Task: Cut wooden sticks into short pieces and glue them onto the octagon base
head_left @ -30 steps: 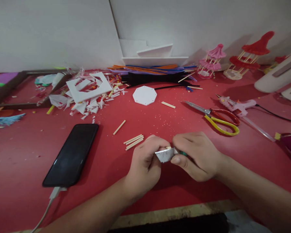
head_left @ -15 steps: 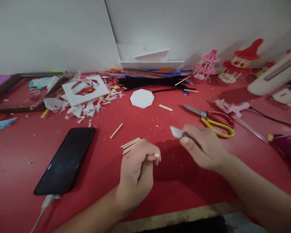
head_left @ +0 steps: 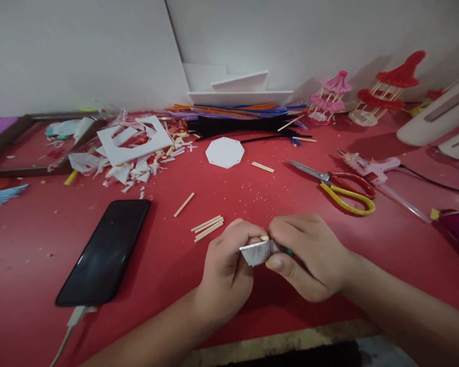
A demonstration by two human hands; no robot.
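Note:
My left hand is closed around a short wooden stick, and only its pale tip shows past the fingers. In my right hand is a knife with a short, broad grey blade and a dark green handle mostly hidden in the grip. The blade lies across the fingers of my left hand, close by the stick's tip; whether it touches the wood I cannot tell. Several cut wooden sticks lie just beyond my left hand, with a single stick further left. Pale crumbs dot the red table ahead.
A white octagonal board lies ahead, with two sticks beside it. To the right are scissors and a pink glue gun. A phone lies left, white scraps behind it. Small pink and red pavilion models stand back right.
My right hand has brought the knife left and down to my left hand, so the two now meet. My left hand has shifted slightly right, still holding the stick.

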